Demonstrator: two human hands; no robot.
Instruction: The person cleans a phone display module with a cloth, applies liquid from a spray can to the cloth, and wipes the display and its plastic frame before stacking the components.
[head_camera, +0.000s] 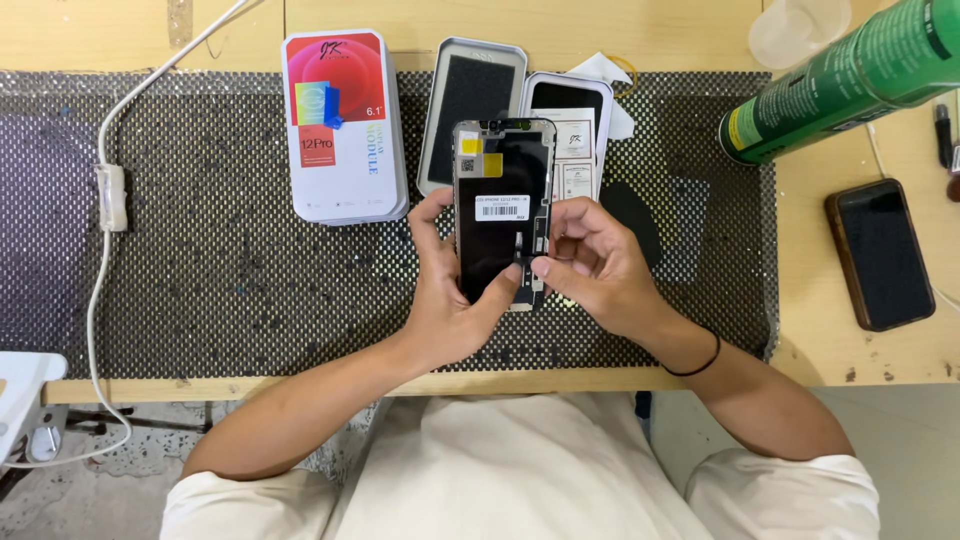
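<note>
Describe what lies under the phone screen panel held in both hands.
Under the screen panel, the black mesh mat and the lower edges of two open trays show; the mat directly beneath is covered.

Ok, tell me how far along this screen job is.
Done: the replacement display is out of its box, and the open tray lies empty on the mesh mat. In hand: the left hand grips the display, back side up, while the right hand pinches at its lower right edge. Left: it is fitted to nothing yet; a dark phone lies apart on the table.
</note>
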